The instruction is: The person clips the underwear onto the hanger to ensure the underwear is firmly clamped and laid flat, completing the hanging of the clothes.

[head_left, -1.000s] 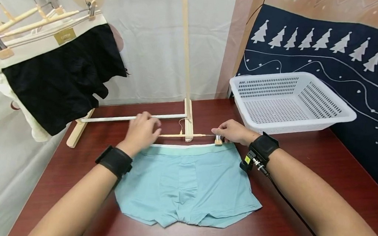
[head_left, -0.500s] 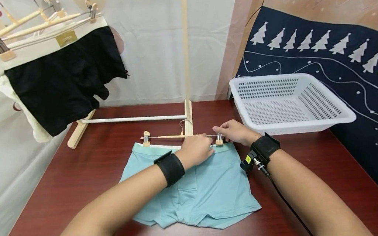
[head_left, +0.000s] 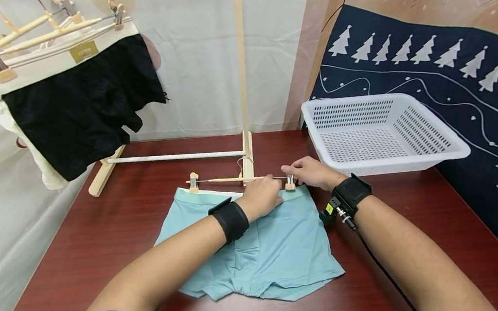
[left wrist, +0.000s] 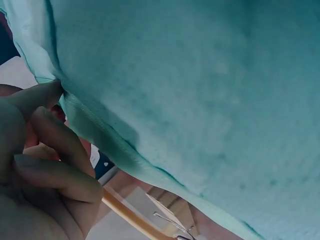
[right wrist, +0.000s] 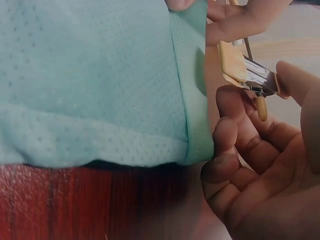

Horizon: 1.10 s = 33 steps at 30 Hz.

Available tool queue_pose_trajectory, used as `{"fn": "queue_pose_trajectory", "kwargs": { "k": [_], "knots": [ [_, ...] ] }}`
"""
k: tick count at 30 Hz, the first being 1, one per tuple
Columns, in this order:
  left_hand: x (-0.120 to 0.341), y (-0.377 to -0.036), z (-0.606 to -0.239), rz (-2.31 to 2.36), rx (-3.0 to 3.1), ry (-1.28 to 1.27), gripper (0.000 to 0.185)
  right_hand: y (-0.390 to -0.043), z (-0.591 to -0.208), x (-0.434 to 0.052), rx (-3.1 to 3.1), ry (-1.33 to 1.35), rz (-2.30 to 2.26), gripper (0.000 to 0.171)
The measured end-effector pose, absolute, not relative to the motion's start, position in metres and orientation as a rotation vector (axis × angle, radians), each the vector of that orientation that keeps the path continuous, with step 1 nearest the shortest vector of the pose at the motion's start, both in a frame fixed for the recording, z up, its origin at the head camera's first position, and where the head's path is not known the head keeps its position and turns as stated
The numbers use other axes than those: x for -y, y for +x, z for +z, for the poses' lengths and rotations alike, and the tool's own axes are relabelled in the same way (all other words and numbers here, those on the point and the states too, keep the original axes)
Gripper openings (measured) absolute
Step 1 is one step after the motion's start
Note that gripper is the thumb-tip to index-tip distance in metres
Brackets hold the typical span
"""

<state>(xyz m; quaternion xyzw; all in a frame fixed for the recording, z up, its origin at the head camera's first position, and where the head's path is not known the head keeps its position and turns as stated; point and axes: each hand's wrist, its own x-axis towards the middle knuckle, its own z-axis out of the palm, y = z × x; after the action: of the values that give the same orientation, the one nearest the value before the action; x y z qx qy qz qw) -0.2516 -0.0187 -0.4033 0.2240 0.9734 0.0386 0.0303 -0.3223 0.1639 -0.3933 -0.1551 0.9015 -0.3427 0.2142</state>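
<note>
Currently, light blue boxer briefs (head_left: 250, 246) lay flat mid-counter, waistband toward the far edge, with a wooden clip hanger (head_left: 229, 179) lying along that waistband. Right hand (head_left: 311, 172) pinched the hanger's right clip (head_left: 289, 183) between thumb and fingers, right at the waistband's right corner; wrist view showed the metal clip (right wrist: 247, 75) held just beside the fabric edge. Left hand (head_left: 263, 195) had fingers curled onto the waistband next to that clip, gripping the fabric edge (left wrist: 65, 100). Hanger's left clip (head_left: 193, 183) sat at the waistband's left corner. White basket (head_left: 451, 152) was at the counter's far right corner; black shorts (head_left: 82, 98) hung on the rack far left.
</note>
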Motion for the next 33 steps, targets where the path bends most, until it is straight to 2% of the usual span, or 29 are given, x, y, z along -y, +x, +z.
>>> {"fn": "queue_pose_trajectory", "kwargs": {
  "k": [9,15,21,26,33],
  "knots": [
    [0.017,-0.247,-0.392,0.143,-2.780,0.651,0.045,-0.322,-0.391,-0.163,-2.494,-0.425,-0.954,0.048],
    [0.019,-0.248,-0.388,0.259,-2.693,0.658,0.028,-0.324,-0.391,-0.164,-2.473,-0.409,-0.997,0.048],
    [0.023,-0.252,-0.388,0.395,-2.651,0.621,0.031,-0.323,-0.392,-0.166,-2.471,-0.432,-1.008,0.049],
    [0.026,-0.254,-0.393,0.484,-2.656,0.634,0.014,-0.324,-0.394,-0.167,-2.462,-0.449,-1.024,0.050],
    [0.028,-0.257,-0.399,0.694,-2.723,0.642,0.010,-0.324,-0.399,-0.168,-2.436,-0.478,-1.097,0.048]
  ]
}}
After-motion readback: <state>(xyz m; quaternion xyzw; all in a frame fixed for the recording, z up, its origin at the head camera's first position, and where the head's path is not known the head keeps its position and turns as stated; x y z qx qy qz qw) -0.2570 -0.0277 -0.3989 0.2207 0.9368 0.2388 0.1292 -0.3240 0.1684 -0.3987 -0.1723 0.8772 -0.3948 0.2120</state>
